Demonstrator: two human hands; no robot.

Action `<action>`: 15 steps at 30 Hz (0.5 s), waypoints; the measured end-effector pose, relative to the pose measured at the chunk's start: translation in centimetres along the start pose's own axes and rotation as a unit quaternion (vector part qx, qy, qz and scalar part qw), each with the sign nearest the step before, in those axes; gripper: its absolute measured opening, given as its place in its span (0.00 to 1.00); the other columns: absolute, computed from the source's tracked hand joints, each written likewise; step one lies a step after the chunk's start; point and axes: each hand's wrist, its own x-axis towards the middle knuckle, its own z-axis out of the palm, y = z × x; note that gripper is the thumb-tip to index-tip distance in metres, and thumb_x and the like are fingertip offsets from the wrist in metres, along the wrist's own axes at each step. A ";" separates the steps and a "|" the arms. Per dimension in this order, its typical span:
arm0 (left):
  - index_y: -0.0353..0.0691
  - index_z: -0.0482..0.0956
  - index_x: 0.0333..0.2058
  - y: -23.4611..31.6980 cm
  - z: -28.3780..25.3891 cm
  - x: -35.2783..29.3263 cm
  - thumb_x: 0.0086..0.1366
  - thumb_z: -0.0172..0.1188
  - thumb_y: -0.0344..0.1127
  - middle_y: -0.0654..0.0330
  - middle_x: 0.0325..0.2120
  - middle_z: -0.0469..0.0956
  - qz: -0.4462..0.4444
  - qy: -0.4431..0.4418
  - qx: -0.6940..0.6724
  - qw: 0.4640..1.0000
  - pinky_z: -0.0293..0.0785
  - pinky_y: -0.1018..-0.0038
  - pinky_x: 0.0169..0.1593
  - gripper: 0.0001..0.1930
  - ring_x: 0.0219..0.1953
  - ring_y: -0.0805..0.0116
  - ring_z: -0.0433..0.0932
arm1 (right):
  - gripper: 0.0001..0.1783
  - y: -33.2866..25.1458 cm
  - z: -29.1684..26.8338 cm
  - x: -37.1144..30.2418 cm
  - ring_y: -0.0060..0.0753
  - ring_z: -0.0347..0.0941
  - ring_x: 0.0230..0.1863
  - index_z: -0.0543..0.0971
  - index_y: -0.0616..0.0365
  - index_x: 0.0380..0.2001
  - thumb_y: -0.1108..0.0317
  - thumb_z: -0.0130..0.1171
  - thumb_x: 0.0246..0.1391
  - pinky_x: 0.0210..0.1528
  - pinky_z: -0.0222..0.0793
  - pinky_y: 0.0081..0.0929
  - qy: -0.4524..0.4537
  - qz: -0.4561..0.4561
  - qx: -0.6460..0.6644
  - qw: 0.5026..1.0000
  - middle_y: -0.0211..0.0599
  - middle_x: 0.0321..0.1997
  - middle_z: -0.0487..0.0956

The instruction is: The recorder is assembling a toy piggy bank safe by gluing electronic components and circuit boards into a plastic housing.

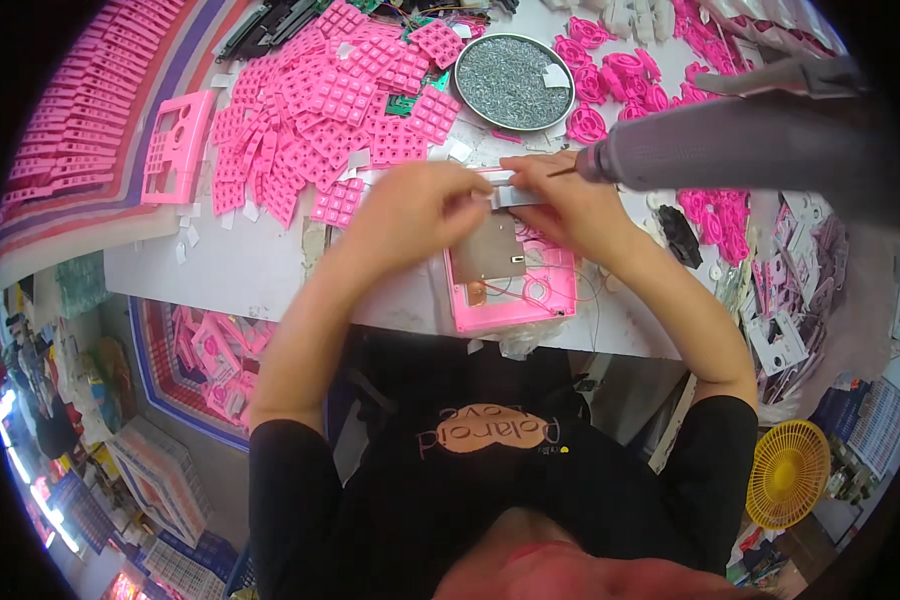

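My left hand is closed, its fingertips pinched at the left end of a small silver-white piece; what it pinches there is hidden. My right hand grips the same piece from the right, thumb below and fingers above. Just under both hands lies a pink plastic casing with a grey plate and thin loose wires on it. A grey powered screwdriver reaches in from the right, its bit end close above my right fingers.
A heap of pink keypads covers the far left of the table. Beside it stands a round metal dish full of small screws. Pink coiled parts lie at far right. Another pink casing sits left. A crate of pink parts stands below.
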 end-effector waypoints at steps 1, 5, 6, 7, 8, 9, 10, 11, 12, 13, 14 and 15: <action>0.38 0.83 0.40 -0.4 -1.0 1.8 0.60 0.62 0.34 0.57 0.27 0.80 -0.039 -0.022 -0.028 0.999 0.74 0.69 0.35 0.11 0.31 0.59 0.79 | 0.28 -0.2 0.0 -0.2 0.42 0.78 0.39 0.79 0.54 0.51 0.70 0.72 0.43 0.44 0.73 0.36 -0.003 0.006 -0.003 1.000 0.37 0.40 0.82; 0.42 0.84 0.31 -4.5 0.0 10.9 0.60 0.62 0.40 0.60 0.33 0.81 0.095 0.185 0.267 0.941 0.72 0.60 0.42 0.09 0.40 0.59 0.80 | 0.25 -1.4 -0.8 0.8 0.45 0.79 0.35 0.78 0.57 0.47 0.66 0.71 0.43 0.40 0.74 0.40 -0.021 0.023 -0.021 0.999 0.40 0.35 0.82; 0.42 0.84 0.31 -4.2 0.3 11.8 0.60 0.62 0.41 0.60 0.34 0.81 0.070 0.141 0.310 0.938 0.70 0.57 0.45 0.09 0.41 0.59 0.79 | 0.24 -1.4 -1.0 0.8 0.47 0.79 0.35 0.78 0.59 0.46 0.65 0.70 0.42 0.39 0.74 0.42 -0.025 0.028 -0.022 0.999 0.41 0.34 0.82; 0.43 0.84 0.30 -3.9 0.5 12.6 0.59 0.62 0.41 0.60 0.34 0.81 0.044 0.097 0.352 0.930 0.68 0.55 0.47 0.09 0.42 0.59 0.79 | 0.21 -1.7 -1.4 1.0 0.47 0.80 0.37 0.79 0.59 0.43 0.64 0.70 0.44 0.41 0.75 0.40 0.002 -0.003 -0.005 1.000 0.40 0.37 0.83; 0.43 0.83 0.30 -4.0 0.7 13.1 0.59 0.62 0.41 0.60 0.35 0.81 0.018 0.051 0.392 0.918 0.66 0.52 0.49 0.09 0.43 0.59 0.78 | 0.20 -2.6 -2.9 1.1 0.44 0.80 0.39 0.80 0.59 0.42 0.65 0.71 0.44 0.43 0.76 0.37 0.028 -0.032 -0.044 0.998 0.40 0.40 0.83; 0.45 0.84 0.30 -4.6 0.8 13.1 0.60 0.62 0.41 0.60 0.33 0.81 0.049 0.065 0.381 0.921 0.62 0.49 0.51 0.08 0.43 0.58 0.78 | 0.19 -3.6 -4.9 1.2 0.41 0.81 0.42 0.82 0.59 0.41 0.66 0.73 0.44 0.45 0.76 0.34 0.058 -0.064 -0.082 0.993 0.41 0.44 0.84; 0.45 0.84 0.30 -4.6 0.5 13.2 0.60 0.62 0.42 0.60 0.33 0.81 0.049 0.082 0.374 0.922 0.62 0.50 0.51 0.08 0.43 0.58 0.78 | 0.13 -3.7 -7.2 0.4 0.38 0.81 0.43 0.82 0.62 0.38 0.70 0.70 0.48 0.45 0.76 0.32 0.145 -0.020 -0.042 0.988 0.45 0.46 0.83; 0.45 0.84 0.30 -4.4 0.4 12.9 0.60 0.62 0.42 0.60 0.33 0.81 0.049 0.094 0.366 0.925 0.61 0.50 0.52 0.09 0.43 0.58 0.78 | 0.07 -0.9 -9.0 0.5 0.34 0.80 0.39 0.81 0.65 0.36 0.75 0.65 0.52 0.44 0.76 0.32 0.324 -0.090 -0.057 0.940 0.44 0.40 0.83; 0.45 0.84 0.30 -4.5 0.5 12.6 0.60 0.62 0.43 0.60 0.32 0.81 0.047 0.104 0.358 0.927 0.61 0.51 0.52 0.09 0.44 0.58 0.78 | 0.10 2.1 -11.4 1.0 0.34 0.78 0.42 0.78 0.65 0.39 0.75 0.64 0.53 0.45 0.75 0.32 0.468 -0.089 -0.060 0.877 0.44 0.43 0.81; 0.45 0.83 0.29 -3.9 1.3 13.8 0.62 0.61 0.44 0.59 0.31 0.81 0.082 0.110 0.357 0.924 0.61 0.51 0.52 0.11 0.42 0.57 0.78 | 0.13 5.3 -15.7 1.2 0.34 0.76 0.45 0.75 0.65 0.43 0.74 0.62 0.55 0.47 0.74 0.32 0.555 -0.045 -0.032 0.830 0.43 0.46 0.78; 0.44 0.83 0.29 -4.1 2.1 14.5 0.62 0.61 0.45 0.59 0.31 0.81 0.084 0.110 0.365 0.921 0.61 0.52 0.51 0.11 0.41 0.57 0.78 | 0.15 9.3 -18.7 1.5 0.34 0.74 0.47 0.72 0.65 0.46 0.74 0.61 0.56 0.49 0.74 0.32 0.573 -0.010 0.057 0.818 0.43 0.49 0.76; 0.44 0.83 0.28 -4.6 2.7 15.1 0.62 0.61 0.45 0.59 0.31 0.81 0.080 0.114 0.377 0.916 0.61 0.52 0.51 0.12 0.40 0.57 0.78 | 0.18 12.9 -20.6 2.0 0.34 0.73 0.50 0.69 0.65 0.49 0.73 0.60 0.58 0.51 0.73 0.33 0.530 0.021 0.179 0.829 0.42 0.52 0.74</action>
